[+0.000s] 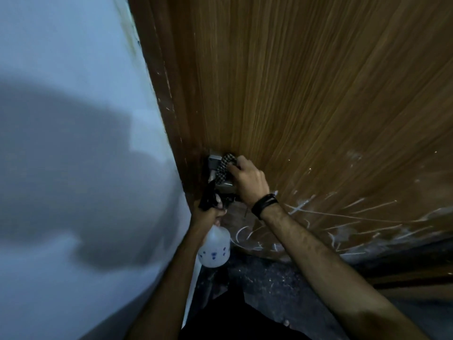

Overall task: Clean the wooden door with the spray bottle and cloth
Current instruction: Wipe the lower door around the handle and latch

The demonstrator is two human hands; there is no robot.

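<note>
The wooden door (306, 94) fills the upper right, brown with vertical grain and white scratch marks low down. My right hand (246, 179) grips a black-and-white checked cloth (224, 169) and presses it on the metal lock (215, 165) at the door's left edge. Just below, my left hand (208, 213) grips the neck of a white spray bottle (215, 246) with blue dots and a black trigger head (208, 196), its body hanging downward beside the door frame.
A pale blue-white wall (73, 119) takes up the left half, with a large shadow on it. The dark brown door frame (169, 106) runs between wall and door. A dark speckled floor (264, 276) lies below.
</note>
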